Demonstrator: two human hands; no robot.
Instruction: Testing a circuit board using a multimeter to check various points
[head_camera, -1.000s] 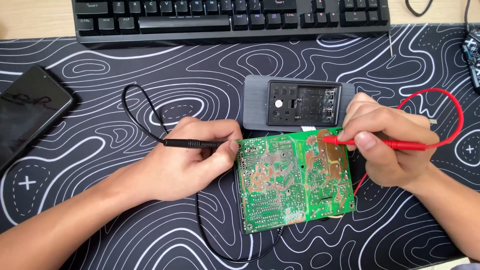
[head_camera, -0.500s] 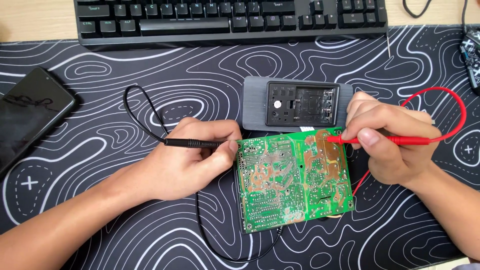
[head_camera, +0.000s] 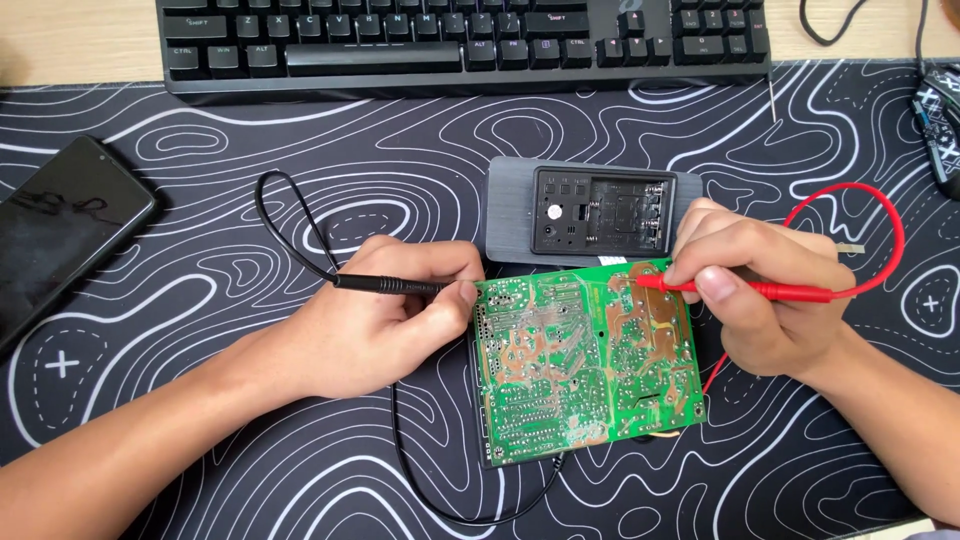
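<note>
Taking the green circuit board (head_camera: 585, 358) as the marker, a dark phone (head_camera: 60, 230) lies far off to its left, its lower corner cut by the frame edge. Nearer the board, the left hand (head_camera: 375, 320) is curled shut around a black probe (head_camera: 395, 286) held like a pen; the tip is lost behind the fingertips at the board's upper left corner, so I cannot tell whether it touches the solder side. The black lead (head_camera: 290, 225) loops up to the left of the hand, and another run of it passes under the hand and beneath the board's lower edge — only part shows.

The board lies solder side up on the patterned desk mat (head_camera: 300, 150), tilted slightly, its top edge overlapping a grey meter (head_camera: 600, 210) lying face down with the battery bay open; what sits under the board is hidden.

Over the board's upper right, the right hand (head_camera: 765, 300) pinches a red probe (head_camera: 740, 290), its tip resting on a copper patch. The red lead (head_camera: 880, 220) arcs right of it. A black keyboard (head_camera: 460, 40) lies above the board, cropped by the top — a mouse (head_camera: 940, 120) shows only partly at far right.
</note>
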